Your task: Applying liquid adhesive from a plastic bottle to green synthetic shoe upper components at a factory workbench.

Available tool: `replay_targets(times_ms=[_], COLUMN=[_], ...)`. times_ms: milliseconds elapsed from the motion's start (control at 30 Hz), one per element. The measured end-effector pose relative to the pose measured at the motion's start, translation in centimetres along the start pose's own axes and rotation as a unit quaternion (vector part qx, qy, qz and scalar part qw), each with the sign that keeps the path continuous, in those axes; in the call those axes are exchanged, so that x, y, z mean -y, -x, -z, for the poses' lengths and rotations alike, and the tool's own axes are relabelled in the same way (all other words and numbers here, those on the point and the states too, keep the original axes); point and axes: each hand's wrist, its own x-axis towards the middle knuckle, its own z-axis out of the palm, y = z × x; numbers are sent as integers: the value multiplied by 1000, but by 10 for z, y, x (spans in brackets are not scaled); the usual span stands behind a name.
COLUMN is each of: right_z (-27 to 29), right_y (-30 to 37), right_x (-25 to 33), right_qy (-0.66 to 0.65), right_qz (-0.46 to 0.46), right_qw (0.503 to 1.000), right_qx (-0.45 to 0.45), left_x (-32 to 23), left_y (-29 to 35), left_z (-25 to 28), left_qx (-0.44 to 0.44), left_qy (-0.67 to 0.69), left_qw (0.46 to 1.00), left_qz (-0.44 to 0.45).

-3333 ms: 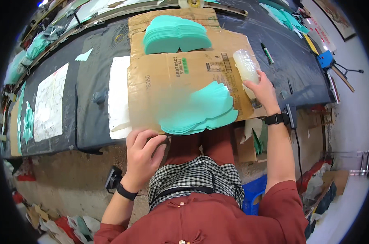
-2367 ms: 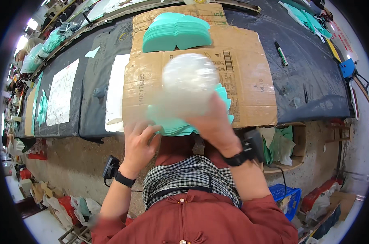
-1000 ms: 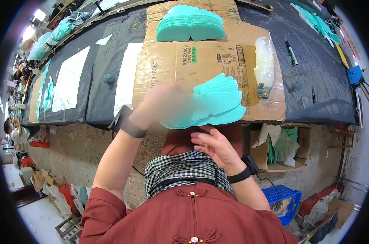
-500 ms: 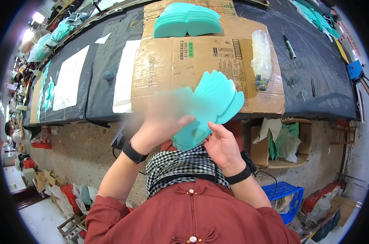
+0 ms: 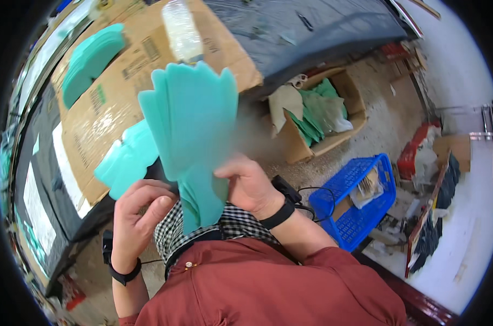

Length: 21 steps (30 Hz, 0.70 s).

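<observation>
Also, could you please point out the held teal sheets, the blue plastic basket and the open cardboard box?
Held teal sheets [image 5: 191,117]: head view, middle of the fan.
Blue plastic basket [image 5: 363,221]: head view, side wall.
Open cardboard box [image 5: 353,96]: head view, right wall.

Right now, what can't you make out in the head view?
All in the head view:
Right hand: most fingers, hidden behind the fanned teal sheets.
Fanned teal sheets: count, lost in overlap.
Left hand: fingertip contact, too blurred.
Cardboard box: bottom, under green pieces and clear plastic.
</observation>
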Motion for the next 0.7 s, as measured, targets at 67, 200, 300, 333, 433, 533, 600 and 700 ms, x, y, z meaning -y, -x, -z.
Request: replay_targets(times_ms=[67,200,300,333,433,533,600,700], right_z=[14,65,107,129,168,231,284,337], right_y=[29,77,114,129,147,135,125,105], right_x=[33,106,170,190,232,260,277,298], right_qy=[41,190,436,487,548,604,636,653], right_qz=[88,381,497,494,473,419,385,288], right_qw=[995,878,614,546,465,439,425,436], right_qx=[-21,-217,-432,-469,-510,-517,-517,-548], left_x=[4,11,21,25,29,35,31,34], left_y=[-9,-11,-11,-11,-12,-18,-26,-30], left_z=[-9,-10,-10,-11,-20,-29,-37,-38], left_qx=[-45,-95,-92,-81,-61,-24,-3,29], left_qy=[-99,-116,-134,-135,-122,-132,-132,-140], left_qw=[994,989,987,987,988,984,984,979], left_qz=[-26,1,20,34,70,114,117,144])
